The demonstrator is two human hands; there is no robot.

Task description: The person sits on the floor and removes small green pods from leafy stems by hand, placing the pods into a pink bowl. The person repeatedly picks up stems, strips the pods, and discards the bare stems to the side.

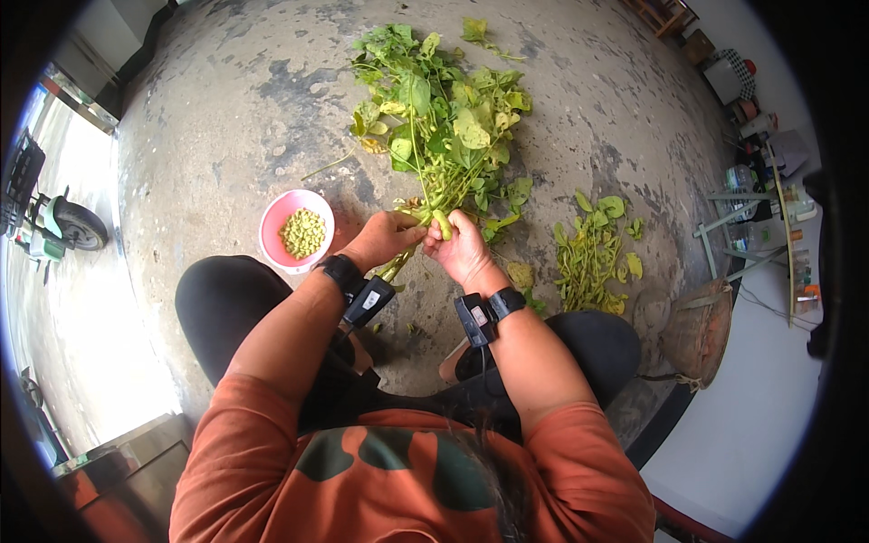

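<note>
Between my knees, my left hand [385, 236] grips the stems of a leafy soybean plant near their lower ends. Close beside it, my right hand [461, 248] pinches a plump green bean pod [442, 224] between thumb and fingers. Whether that pod is still joined to a stem I cannot tell. The plants [448, 129] spread away from me over the floor, their leaves green and yellowing. Left of my left hand stands a pink plastic bowl [270, 234] with shelled pale green beans [303, 233] in its bottom.
A smaller heap of bean plants [594, 251] lies right, near a woven basket [698, 332]. Farther right is a folding-legged table [781, 224] with bottles about it. A scooter wheel [80, 224] shows beyond the bright doorway at left. The concrete floor [217, 136] is stained and worn.
</note>
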